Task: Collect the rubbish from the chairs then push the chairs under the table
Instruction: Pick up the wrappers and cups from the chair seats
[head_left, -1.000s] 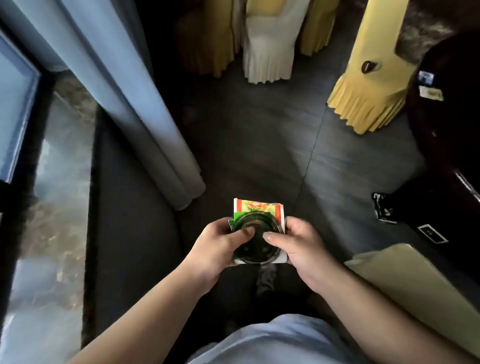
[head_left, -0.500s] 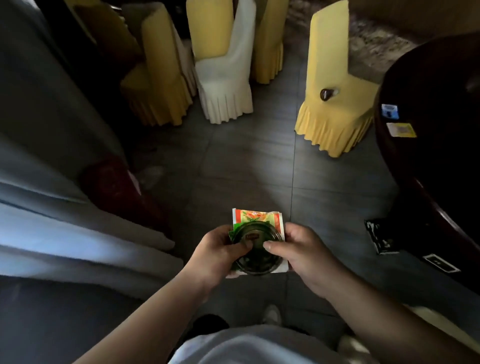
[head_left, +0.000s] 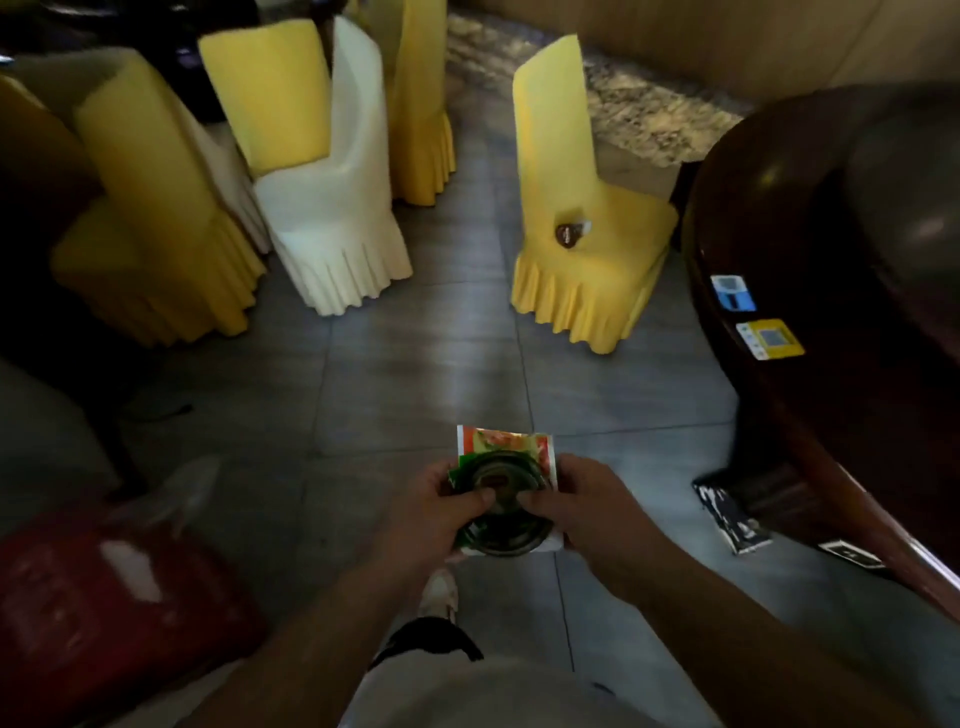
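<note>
My left hand (head_left: 436, 506) and my right hand (head_left: 584, 501) together hold a bundle of rubbish (head_left: 501, 486) at waist height: a white packet with red and green print and a dark round lid-like piece on top of it. Ahead to the right stands a yellow-covered chair (head_left: 597, 270) with a small brown wrapper (head_left: 570, 234) lying on its seat. The chair is beside the dark wooden round table (head_left: 810, 291), whose edge fills the right side.
A white-covered chair (head_left: 337, 228) and several yellow-covered chairs (head_left: 150, 228) cluster at the upper left. A red bag (head_left: 104, 613) lies at the lower left. Two stickers (head_left: 769, 338) sit on the table edge. Grey tiled floor (head_left: 415, 364) lies between me and the chairs.
The view has swung from the curtain and window side toward the chairs and table. Both hands keep the same hold on the rubbish bundle.
</note>
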